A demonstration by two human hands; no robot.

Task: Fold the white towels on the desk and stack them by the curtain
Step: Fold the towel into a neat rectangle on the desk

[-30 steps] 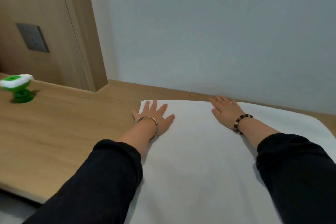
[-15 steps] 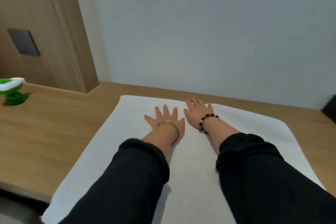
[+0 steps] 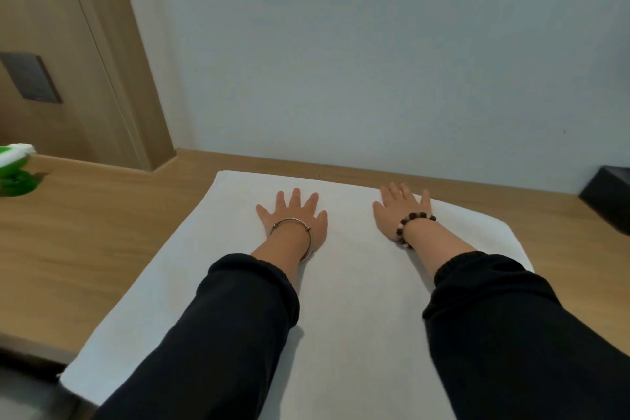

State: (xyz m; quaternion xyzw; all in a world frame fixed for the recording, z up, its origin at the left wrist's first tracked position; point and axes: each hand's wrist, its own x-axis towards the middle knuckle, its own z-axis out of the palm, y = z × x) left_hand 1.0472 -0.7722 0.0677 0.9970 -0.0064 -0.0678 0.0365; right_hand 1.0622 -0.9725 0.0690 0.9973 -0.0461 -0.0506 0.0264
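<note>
A white towel (image 3: 351,283) lies spread flat on the wooden desk (image 3: 85,242), its far edge close to the wall and its near end hanging over the desk's front edge. My left hand (image 3: 295,218) presses flat on the towel's far middle, fingers spread, a metal bangle on the wrist. My right hand (image 3: 402,211) lies flat near the far right part of the towel, with a bead bracelet on the wrist. Both sleeves are black and cover much of the near towel.
A green and white object (image 3: 15,170) stands on the desk at the far left edge of view. A black box (image 3: 606,198) sits on the desk at the right by the wall. A wooden panel with a dark wall plate (image 3: 32,78) rises at the left.
My hands were side by side at the towel's middle half a second ago; now they have slid apart, the left toward the left and the right toward the right, flat on the cloth.
</note>
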